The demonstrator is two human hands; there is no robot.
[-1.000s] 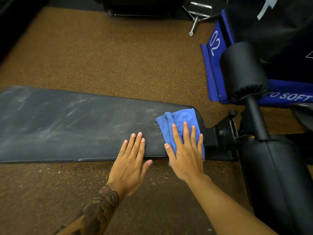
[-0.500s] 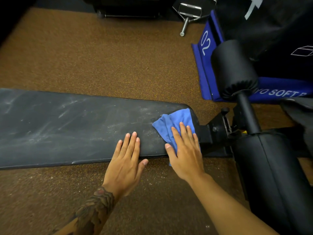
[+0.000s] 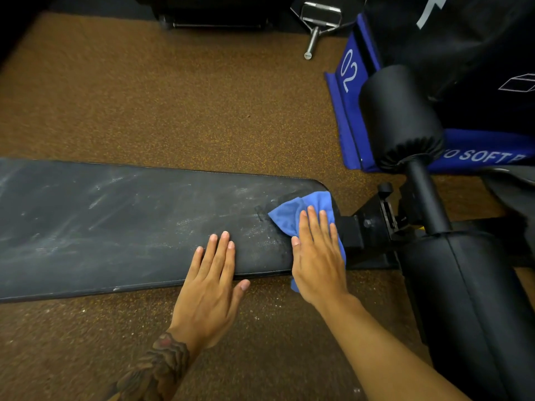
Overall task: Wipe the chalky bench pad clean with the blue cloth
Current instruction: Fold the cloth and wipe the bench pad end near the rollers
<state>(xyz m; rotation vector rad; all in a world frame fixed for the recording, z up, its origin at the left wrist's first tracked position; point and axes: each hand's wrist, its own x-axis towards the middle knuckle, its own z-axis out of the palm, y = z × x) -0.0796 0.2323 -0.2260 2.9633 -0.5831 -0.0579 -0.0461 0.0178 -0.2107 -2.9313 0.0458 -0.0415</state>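
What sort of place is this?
Most likely a gym. A long black bench pad streaked with white chalk, a padded black roller on a post beside it, and a metal handle lying on the speckled brown floor all point that way.

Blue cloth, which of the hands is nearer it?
Right. The right hand lies flat on the blue cloth; the left hand rests on the bench pad to its left, apart.

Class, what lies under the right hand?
The blue cloth lies under the right hand, on the bench pad; its edges show past the fingers. The pad beneath is covered, so any chalk there cannot be seen.
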